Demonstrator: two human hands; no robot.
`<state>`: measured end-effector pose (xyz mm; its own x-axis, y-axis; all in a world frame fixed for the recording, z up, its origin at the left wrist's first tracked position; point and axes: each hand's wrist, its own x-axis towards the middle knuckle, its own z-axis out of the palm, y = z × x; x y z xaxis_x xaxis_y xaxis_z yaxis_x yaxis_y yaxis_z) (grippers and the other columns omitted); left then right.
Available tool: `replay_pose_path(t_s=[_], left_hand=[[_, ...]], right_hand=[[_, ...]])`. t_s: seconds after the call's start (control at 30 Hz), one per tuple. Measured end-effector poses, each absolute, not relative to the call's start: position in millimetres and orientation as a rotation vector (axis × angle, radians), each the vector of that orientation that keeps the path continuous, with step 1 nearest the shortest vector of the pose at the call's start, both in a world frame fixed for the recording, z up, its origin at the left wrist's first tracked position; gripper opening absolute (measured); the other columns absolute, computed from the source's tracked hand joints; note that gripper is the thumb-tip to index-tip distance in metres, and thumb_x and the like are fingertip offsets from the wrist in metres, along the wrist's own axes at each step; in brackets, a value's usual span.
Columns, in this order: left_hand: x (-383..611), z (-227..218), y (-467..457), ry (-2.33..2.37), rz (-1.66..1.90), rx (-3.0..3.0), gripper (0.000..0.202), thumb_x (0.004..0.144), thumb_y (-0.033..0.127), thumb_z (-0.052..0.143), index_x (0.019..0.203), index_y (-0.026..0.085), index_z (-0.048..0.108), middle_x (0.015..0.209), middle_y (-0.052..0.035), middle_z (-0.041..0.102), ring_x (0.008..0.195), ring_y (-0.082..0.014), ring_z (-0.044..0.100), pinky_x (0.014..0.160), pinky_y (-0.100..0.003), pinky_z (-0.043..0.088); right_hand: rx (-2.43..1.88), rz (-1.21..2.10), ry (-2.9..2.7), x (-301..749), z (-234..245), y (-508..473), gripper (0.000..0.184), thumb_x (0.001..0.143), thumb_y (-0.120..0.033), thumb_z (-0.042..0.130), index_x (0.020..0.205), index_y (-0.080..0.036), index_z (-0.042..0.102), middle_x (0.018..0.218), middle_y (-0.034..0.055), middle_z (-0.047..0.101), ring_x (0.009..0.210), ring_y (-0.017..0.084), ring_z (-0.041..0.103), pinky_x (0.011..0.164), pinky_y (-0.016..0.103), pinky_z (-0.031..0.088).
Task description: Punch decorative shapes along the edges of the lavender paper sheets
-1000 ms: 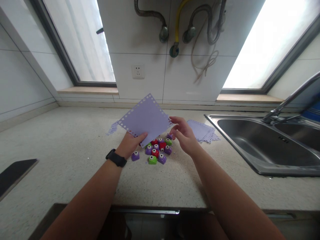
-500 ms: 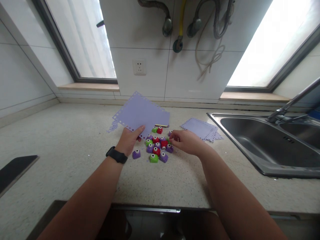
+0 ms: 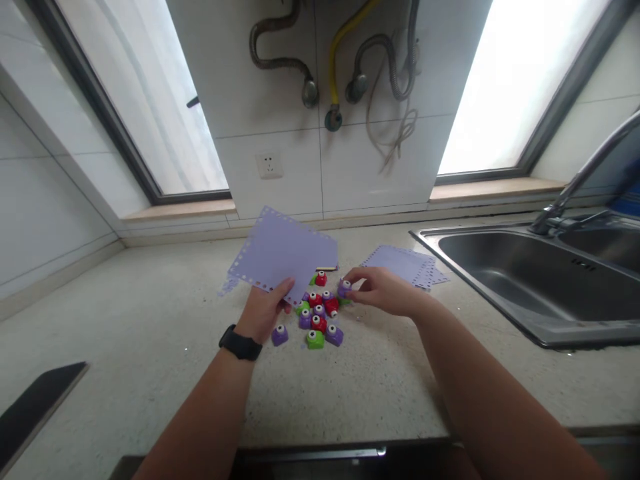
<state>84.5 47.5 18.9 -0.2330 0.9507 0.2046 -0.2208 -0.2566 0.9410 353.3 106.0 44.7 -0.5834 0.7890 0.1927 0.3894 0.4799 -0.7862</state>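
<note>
My left hand (image 3: 269, 308) is closed on the near corner of a lilac sheet of paper (image 3: 280, 255), thumb on top. Small punched holes run along the sheet's edges, and it is tilted above the counter. My right hand (image 3: 383, 290) pinches a purple craft punch (image 3: 345, 288) between thumb and fingers, at the right side of a cluster of punches. In that cluster are several red, green and purple ones, among them a red punch (image 3: 319, 324) and a green punch (image 3: 315, 340). A lone purple punch (image 3: 280, 335) stands near my left wrist.
More lilac sheets with punched edges (image 3: 400, 263) lie behind my right hand. A steel sink (image 3: 500, 280) with a tap (image 3: 555, 213) is at the right. A dark flat panel (image 3: 45, 407) lies at the left. Paper scraps (image 3: 229, 285) lie beside the held sheet.
My right hand has taken hold of a purple punch at the cluster's right side. My left hand still holds the sheet. The camera view has shifted and tilted slightly.
</note>
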Motion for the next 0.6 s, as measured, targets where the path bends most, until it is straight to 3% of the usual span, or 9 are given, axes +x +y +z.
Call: replay_pose_path(t_s=[0.13,0.2,0.27,0.37,0.5,0.6], left_hand=[[87,19,45,1.031,1.630,1.076,0.045,0.075,0.034,0.089,0.115,0.022,0.072,0.087,0.0019,0.072,0.053,-0.0098,0.058,0.040,-0.020,0.046],[87,18,45,1.027,1.624,1.069,0.045,0.076,0.034,0.089,0.116,0.022,0.072,0.087,0.0004,0.073,0.053,-0.0105,0.058,0.038,-0.020,0.044],[88,17,45,1.023,1.619,1.061,0.046,0.076,0.034,0.089,0.116,0.023,0.072,0.086,0.0006,0.073,0.053,-0.0105,0.057,0.037,-0.020,0.042],[91,18,45,1.025,1.614,1.051,0.046,0.075,0.033,0.090,0.116,0.023,0.072,0.085,0.0026,0.072,0.053,-0.0091,0.056,0.038,-0.019,0.043],[94,18,45,1.046,1.617,1.075,0.048,0.073,0.034,0.091,0.115,0.022,0.071,0.093,0.0014,0.074,0.061,-0.0112,0.062,0.043,-0.020,0.049],[94,18,45,1.071,1.619,1.129,0.047,0.075,0.036,0.089,0.115,0.021,0.072,0.096,-0.0006,0.076,0.067,-0.0141,0.066,0.050,-0.023,0.053]], right_hand=[[-0.768,1.313,-1.609,343,48,102,0.029,0.084,-0.034,0.080,0.108,-0.023,0.069,0.104,0.0068,0.076,0.079,0.020,0.077,0.071,0.037,0.063],[-0.637,1.378,-1.444,333,46,97,0.034,0.078,-0.031,0.085,0.105,-0.023,0.066,0.101,0.0050,0.075,0.083,0.020,0.077,0.077,0.038,0.063],[-0.529,1.419,-1.327,322,44,92,0.038,0.072,-0.029,0.089,0.100,-0.024,0.064,0.110,0.0050,0.074,0.083,0.019,0.076,0.083,0.040,0.062],[-0.427,1.530,-1.274,311,43,85,0.034,0.076,-0.034,0.088,0.098,-0.025,0.064,0.115,0.0067,0.074,0.088,0.018,0.074,0.090,0.040,0.059],[-0.429,1.487,-1.334,307,41,84,0.023,0.086,-0.037,0.082,0.097,-0.023,0.066,0.101,0.0039,0.074,0.084,0.016,0.070,0.082,0.035,0.057],[-0.490,1.415,-1.408,307,40,85,0.035,0.085,-0.035,0.082,0.112,-0.026,0.063,0.092,-0.0005,0.069,0.075,0.014,0.065,0.070,0.030,0.053]])
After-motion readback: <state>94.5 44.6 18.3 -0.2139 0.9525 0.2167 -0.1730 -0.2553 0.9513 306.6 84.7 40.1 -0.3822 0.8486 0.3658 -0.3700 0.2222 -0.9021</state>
